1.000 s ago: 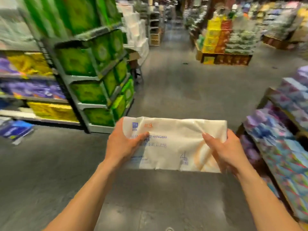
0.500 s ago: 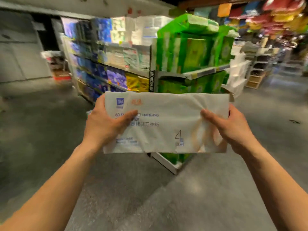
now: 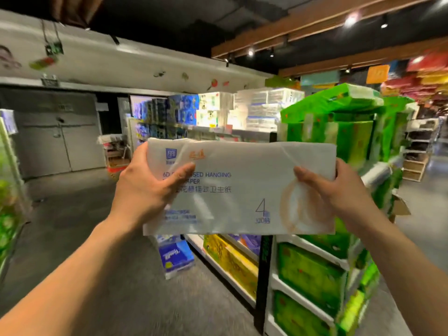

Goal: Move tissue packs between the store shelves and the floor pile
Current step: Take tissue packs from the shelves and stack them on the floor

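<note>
I hold a white tissue pack (image 3: 242, 190) with blue lettering and an orange swirl at chest height in front of me. My left hand (image 3: 148, 187) grips its left end, thumb across the front. My right hand (image 3: 332, 187) grips its right end the same way. Behind the pack stands a shelf unit (image 3: 305, 265) loaded with green tissue packs (image 3: 308, 270), and its side shelves carry yellow packs (image 3: 230, 258). The pack hides the middle shelves.
A blue tissue pack (image 3: 175, 259) stands on the grey floor by the shelf's foot. White and blue packs (image 3: 218, 110) fill the shelf tops behind. Grey double doors (image 3: 55, 139) are at the back left. Another green-stocked rack (image 3: 7, 214) edges the left.
My view has swung left and upward, from the open aisle to the green shelf unit now close ahead. The pack has risen with both hands still on its ends.
</note>
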The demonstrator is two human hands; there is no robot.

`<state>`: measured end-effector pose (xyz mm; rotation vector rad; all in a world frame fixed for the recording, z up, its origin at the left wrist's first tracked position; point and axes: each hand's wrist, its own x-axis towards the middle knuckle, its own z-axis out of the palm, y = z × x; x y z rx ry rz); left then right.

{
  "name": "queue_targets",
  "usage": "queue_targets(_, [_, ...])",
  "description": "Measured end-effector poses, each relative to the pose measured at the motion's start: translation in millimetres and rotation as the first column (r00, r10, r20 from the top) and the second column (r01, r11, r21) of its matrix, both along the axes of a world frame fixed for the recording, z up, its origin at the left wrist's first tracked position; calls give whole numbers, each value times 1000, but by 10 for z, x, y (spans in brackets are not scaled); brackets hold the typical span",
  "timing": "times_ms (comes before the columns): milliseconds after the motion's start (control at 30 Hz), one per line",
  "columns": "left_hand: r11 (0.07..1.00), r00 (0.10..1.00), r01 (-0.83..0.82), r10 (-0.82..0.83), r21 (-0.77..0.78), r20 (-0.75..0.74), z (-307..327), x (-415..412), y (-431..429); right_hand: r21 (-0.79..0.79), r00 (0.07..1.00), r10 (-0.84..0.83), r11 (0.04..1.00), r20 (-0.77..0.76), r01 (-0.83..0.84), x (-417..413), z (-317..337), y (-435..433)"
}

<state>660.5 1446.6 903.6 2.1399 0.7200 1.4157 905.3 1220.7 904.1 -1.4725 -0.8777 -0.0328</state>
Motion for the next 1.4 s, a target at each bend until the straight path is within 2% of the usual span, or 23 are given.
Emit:
queue_targets(233, [1000, 1000, 14, -13, -6, 23, 68, 964, 1822, -21, 990, -89, 996, 108, 92, 925, 100, 1716])
queue_targets(400, [990, 987, 129, -121, -65, 104, 164, 1827, 3154, -5, 977, -130, 991, 170, 133, 1753, 349, 2962])
queue_targets(567, [980, 983, 176, -170, -92, 70, 346, 2493, 4432, -32, 958, -168, 983, 231, 180, 2374, 590, 4165])
queue_targets(733, [960, 964, 262, -257, -94, 62, 314, 3179, 5628, -35, 935, -230, 968, 272, 248, 2925, 537, 5238])
queue_targets(933, [933, 933, 360, -360, -2, 3, 289, 4130, 7212, -20, 908, -324, 940, 266, 341, 3520, 415, 6545])
queue_targets(1100, [884, 886, 464, -464, 49, -28, 664, 5035, 8286, 11, 857, -464, 880, 223, 474, 4025, 586, 7412])
queue_targets(1167, [863, 865, 501, -502, 70, 3, 783, 5407, 8618, 8, 825, -515, 849, 233, 528, 4252, 687, 7650])
queue_targets(1400, [795, 796, 592, -602, 132, 59, 989, 6668, 9379, 48, 729, -617, 772, 296, 634, 5091, 974, 8259])
